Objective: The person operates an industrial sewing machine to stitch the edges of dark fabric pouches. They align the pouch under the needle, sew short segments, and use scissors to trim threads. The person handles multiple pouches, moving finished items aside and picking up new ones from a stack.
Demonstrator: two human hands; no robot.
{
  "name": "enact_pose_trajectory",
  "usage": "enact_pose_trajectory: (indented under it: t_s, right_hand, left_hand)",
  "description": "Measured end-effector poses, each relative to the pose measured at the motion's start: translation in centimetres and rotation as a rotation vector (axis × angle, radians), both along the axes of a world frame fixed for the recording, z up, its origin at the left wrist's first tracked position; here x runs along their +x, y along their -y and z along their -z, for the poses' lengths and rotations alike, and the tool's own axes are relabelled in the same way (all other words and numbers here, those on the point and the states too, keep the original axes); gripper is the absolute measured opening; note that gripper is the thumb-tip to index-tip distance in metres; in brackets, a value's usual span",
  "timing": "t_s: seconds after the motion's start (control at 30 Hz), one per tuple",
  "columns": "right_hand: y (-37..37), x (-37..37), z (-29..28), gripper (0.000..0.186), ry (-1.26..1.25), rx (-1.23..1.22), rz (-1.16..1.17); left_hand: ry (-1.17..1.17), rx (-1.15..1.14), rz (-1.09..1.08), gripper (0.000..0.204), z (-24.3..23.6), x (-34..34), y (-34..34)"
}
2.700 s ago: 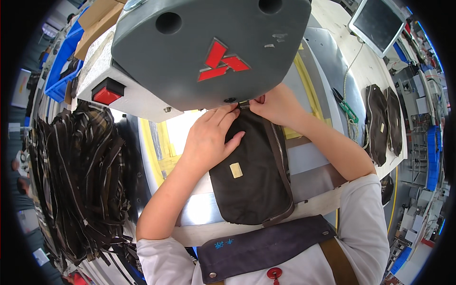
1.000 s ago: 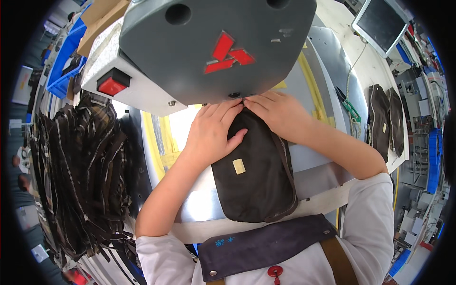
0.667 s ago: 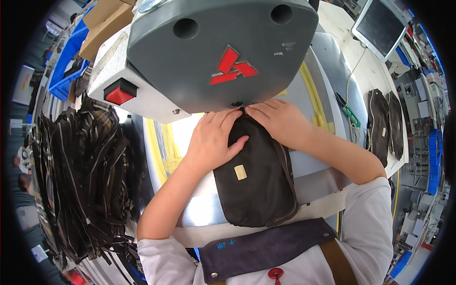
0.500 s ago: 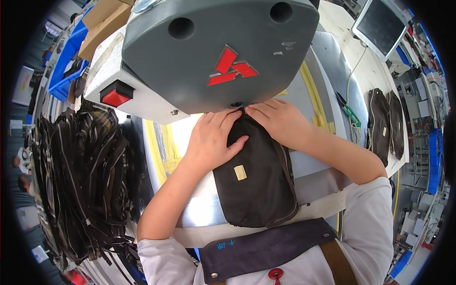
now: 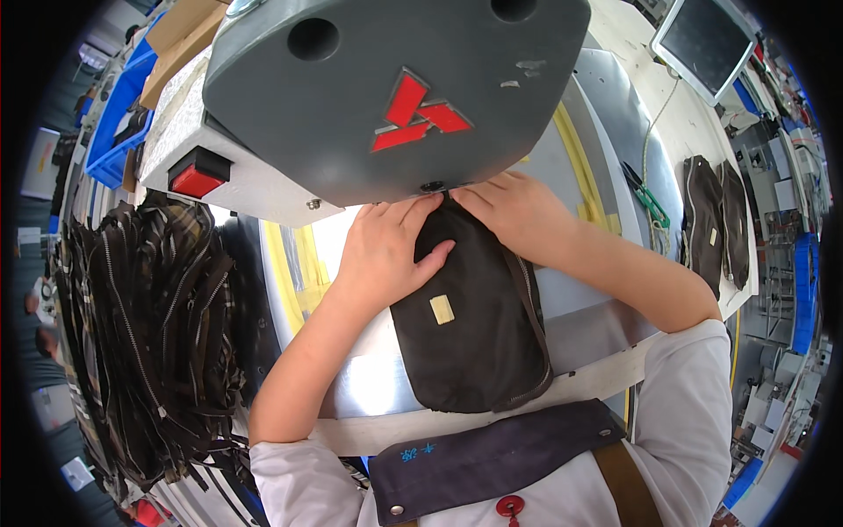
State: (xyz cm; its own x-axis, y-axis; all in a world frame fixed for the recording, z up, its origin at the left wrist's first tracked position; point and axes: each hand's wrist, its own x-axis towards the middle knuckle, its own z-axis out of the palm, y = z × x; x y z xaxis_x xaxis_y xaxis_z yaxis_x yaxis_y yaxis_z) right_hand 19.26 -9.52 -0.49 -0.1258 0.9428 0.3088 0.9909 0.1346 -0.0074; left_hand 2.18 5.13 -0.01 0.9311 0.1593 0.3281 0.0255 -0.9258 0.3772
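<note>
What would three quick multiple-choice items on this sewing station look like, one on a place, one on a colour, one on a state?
1. Where does the heap of zippered black pieces lie?
A. at the person's left
B. at the person's right
C. on the monitor

2. What colour is the square button on the grey sewing machine head?
A. green
B. red
C. yellow

3. How do the left hand and right hand rest?
A. raised in the air
B. gripping scissors
C. flat on the dark fabric pouch

A: heap lies on the left side. B: button shows red. C: both palms press the pouch.
</note>
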Motion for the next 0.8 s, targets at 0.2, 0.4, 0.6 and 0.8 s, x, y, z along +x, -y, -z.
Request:
enact_pose_trajectory:
  t_s: [0.2,0.4,0.6,0.8]
  right_hand:
    - [0.3,-0.2,-0.1,0.035,0.016,-0.005,-0.004]
    - [-0.1,0.1,0.1,0.033,0.002,0.023,0.007]
    - [-1.1,0.8,-0.2,0.026,-0.012,-0.023,0.018]
    - [-0.9,0.7,-0.1,0.024,0.002,0.069,0.005]
  left_hand:
    - [0.009,-0.015,0.021,0.047,-0.3,-0.2,0.4]
    - [0.026,0.004,0.012,0.046,-0.2,0.2,-0.2]
    - [-0.03,0.035,-0.063,0.043,-0.3,0.6,-0.5]
    - [0.025,0.028,-0.03,0.044,0.1,0.5,-0.4]
